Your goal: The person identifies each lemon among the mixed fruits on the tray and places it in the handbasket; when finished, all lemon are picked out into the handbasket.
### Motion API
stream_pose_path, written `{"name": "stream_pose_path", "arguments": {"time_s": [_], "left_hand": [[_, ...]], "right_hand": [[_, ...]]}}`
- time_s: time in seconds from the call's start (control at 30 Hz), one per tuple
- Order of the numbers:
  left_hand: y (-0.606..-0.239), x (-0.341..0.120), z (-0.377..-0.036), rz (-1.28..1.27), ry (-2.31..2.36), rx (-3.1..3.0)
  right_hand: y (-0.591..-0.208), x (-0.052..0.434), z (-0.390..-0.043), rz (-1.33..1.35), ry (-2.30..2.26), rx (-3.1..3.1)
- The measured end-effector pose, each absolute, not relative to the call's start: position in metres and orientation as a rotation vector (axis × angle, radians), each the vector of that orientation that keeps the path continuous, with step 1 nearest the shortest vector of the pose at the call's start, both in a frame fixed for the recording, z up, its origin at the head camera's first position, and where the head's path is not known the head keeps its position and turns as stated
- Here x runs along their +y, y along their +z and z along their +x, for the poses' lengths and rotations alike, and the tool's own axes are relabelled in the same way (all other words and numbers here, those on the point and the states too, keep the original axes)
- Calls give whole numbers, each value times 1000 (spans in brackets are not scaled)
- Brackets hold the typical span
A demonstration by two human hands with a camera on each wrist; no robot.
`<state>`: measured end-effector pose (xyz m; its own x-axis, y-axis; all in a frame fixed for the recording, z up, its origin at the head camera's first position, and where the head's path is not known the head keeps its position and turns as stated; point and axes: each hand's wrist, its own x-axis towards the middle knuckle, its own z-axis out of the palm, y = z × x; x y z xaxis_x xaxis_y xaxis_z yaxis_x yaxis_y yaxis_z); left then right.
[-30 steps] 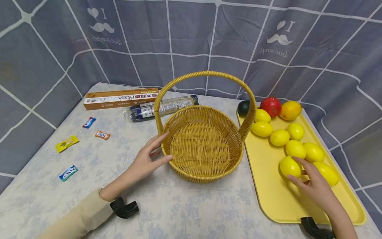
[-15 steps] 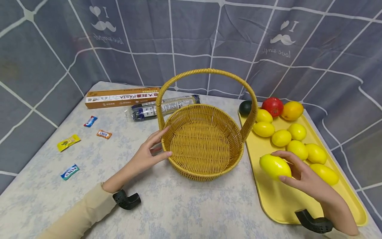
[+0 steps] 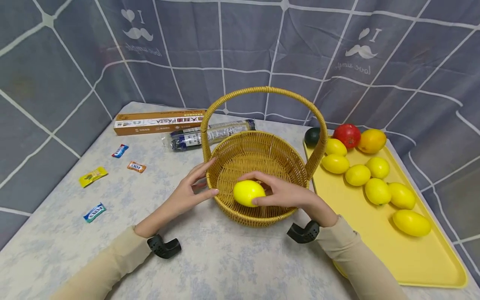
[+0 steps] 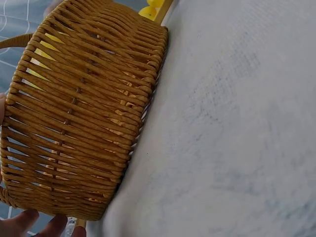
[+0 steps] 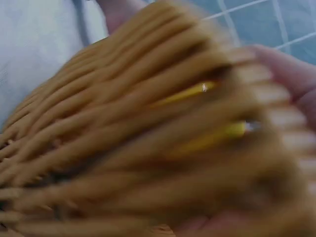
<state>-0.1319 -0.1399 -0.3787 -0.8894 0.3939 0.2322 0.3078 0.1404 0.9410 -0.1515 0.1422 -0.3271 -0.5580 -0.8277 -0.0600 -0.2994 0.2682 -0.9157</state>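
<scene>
A wicker basket [image 3: 258,219] with a tall arched handle stands mid-table. My left hand [image 3: 187,192] rests against its left side with fingers spread, the thumb at the rim. The left wrist view shows the basket's woven wall [image 4: 79,108] close up, fingertips [image 4: 54,224] beside it. Inside the basket opening, my right hand [image 3: 283,193] holds a yellow lemon [image 3: 247,193] between thumb and fingers. Whether the lemon touches the basket floor is unclear. Through the blurred weave in the right wrist view, slivers of yellow show. Several more lemons [image 3: 411,223] lie on a yellow tray [image 3: 423,262].
A red pomegranate [image 3: 347,136], an orange-yellow fruit [image 3: 372,141] and a dark green fruit [image 3: 312,137] sit at the tray's far end. Behind the basket lie a pasta box [image 3: 157,122] and plastic-wrapped packs [image 3: 213,134]. Small wrapped candies [image 3: 93,176] are scattered at left.
My right hand has lifted the lemon off the tray and carried it left into the basket opening. My left hand stays at the basket's side. The head view has shifted slightly.
</scene>
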Motion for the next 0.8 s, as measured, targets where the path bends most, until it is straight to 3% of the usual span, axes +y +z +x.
{"name": "stream_pose_path", "arguments": {"time_s": [0.27,0.43,0.63,0.8], "left_hand": [[-390,-135,-135,693,1926,2212],[-392,-135,-134,696,1952,2194],[-393,-135,-130,698,1984,2165],[-394,-136,-127,677,2012,2164]], "right_hand": [[-334,135,-155,-961,-1069,2010],[-321,161,-141,-1017,-1093,2170],[-293,261,-99,-854,-1250,2512],[-314,388,-70,-428,-1358,2846]]}}
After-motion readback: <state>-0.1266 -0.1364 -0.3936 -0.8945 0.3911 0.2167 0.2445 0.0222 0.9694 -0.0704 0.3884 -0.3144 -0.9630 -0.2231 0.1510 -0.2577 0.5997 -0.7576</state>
